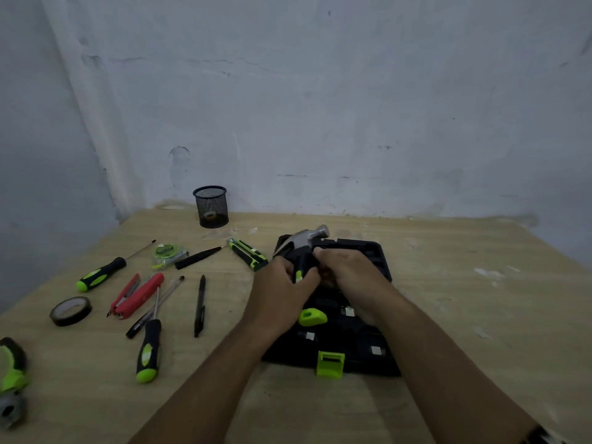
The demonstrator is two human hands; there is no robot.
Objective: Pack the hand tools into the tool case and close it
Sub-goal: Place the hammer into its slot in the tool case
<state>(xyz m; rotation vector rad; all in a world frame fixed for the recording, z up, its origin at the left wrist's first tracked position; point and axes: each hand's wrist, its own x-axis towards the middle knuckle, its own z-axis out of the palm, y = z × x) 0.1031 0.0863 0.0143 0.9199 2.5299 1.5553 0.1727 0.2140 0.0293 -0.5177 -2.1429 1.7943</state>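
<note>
Two bare forearms are seen without sleeves, no rings or gloves are made out on the left hand (282, 285) or the right hand (347, 270), and only a dark band with pale flecks is glimpsed at the lower right edge, too cropped to be identified.

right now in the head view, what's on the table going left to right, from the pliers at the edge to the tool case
pliers → tape roll → red stapler → black pen → utility knife → hammer, held by both hands over the tool case
</note>
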